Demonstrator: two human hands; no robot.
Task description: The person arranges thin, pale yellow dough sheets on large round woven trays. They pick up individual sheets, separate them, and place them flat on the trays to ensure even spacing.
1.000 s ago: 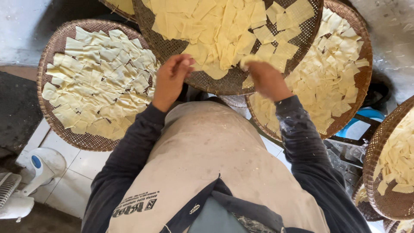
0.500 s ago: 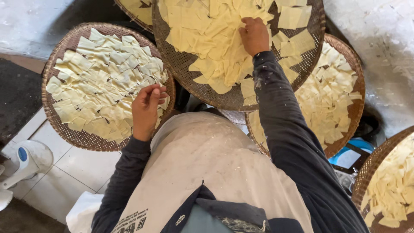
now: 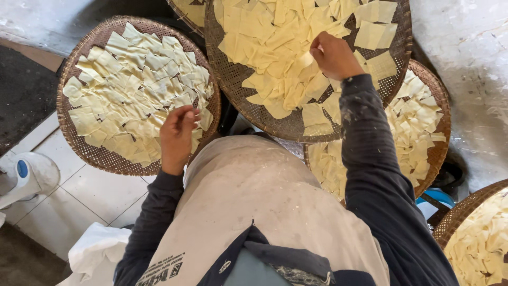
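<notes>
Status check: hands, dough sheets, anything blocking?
Right hand on pale dough sheets in centre woven tray. Left hand over left tray, fingers curled. Nothing blocking.

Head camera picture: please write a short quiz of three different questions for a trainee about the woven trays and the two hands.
1. True or false: the right hand is on the pale dough squares in the upper middle woven tray.
2. Which tray is the left hand over?
A. the left woven tray
B. the tray at the lower right corner
C. no tray
3. Fill in: the floor at the lower left is covered with white ____.

Key:
1. True.
2. A; the hand is at that tray's near right edge.
3. Tiles.
</notes>
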